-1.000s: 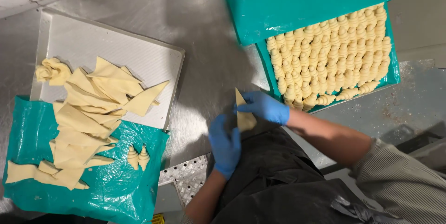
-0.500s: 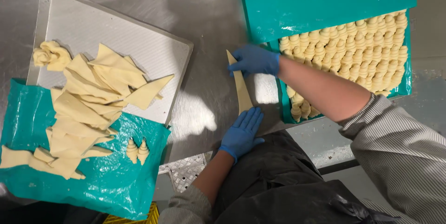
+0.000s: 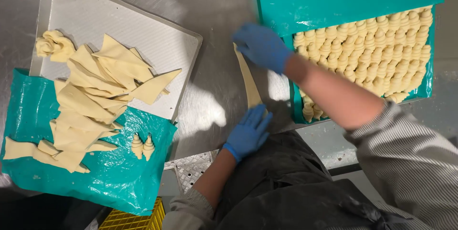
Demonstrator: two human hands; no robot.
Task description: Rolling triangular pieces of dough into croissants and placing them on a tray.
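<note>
Blue gloves [image 3: 260,46], pale yellow dough strip [image 3: 249,84], teal sheet [image 3: 109,177], grey striped sleeve [image 3: 410,158], yellow crate [image 3: 138,218].

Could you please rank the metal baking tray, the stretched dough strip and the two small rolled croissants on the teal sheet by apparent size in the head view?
1. Metal baking tray, clearly largest.
2. Stretched dough strip between left hand and right hand.
3. Two small rolled croissants, which look alike.

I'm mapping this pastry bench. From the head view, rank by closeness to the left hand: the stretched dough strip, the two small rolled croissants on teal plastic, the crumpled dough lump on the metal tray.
1. Stretched dough strip: touching the left hand.
2. Two small rolled croissants: off to its left.
3. Crumpled dough lump: far upper-left corner.
</note>
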